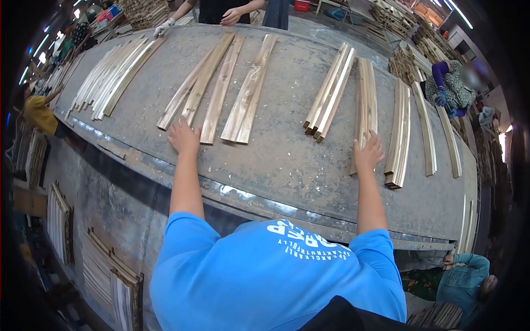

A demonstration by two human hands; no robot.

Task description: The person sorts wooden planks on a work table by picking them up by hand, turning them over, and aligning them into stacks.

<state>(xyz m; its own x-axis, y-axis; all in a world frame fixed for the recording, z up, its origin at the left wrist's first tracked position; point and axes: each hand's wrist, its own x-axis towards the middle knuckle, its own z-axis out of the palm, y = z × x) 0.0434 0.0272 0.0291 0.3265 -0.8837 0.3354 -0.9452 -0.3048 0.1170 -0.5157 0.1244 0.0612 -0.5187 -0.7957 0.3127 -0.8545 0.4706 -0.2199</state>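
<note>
My left hand (185, 137) is open, its fingers spread at the near end of a wooden strip (205, 83) in a slanted pair. Just right of it lie another strip (222, 91) and a wider pair of strips (249, 91) with a chalk-like mark. My right hand (369, 153) is open too, its fingers resting over the near end of a pair of wooden strips (366, 91). To its left lies a small stack of strips (330, 91); to its right, another stack (398, 132). How firmly either hand touches the wood cannot be made out.
The large grey worktable (276, 165) has wood chips scattered on it. More strips (118, 77) lie at the far left, and single strips (424, 129) at the right. Across the table stands a person (223, 11); others work at both sides. Stacked boards (113, 276) stand on the floor at lower left.
</note>
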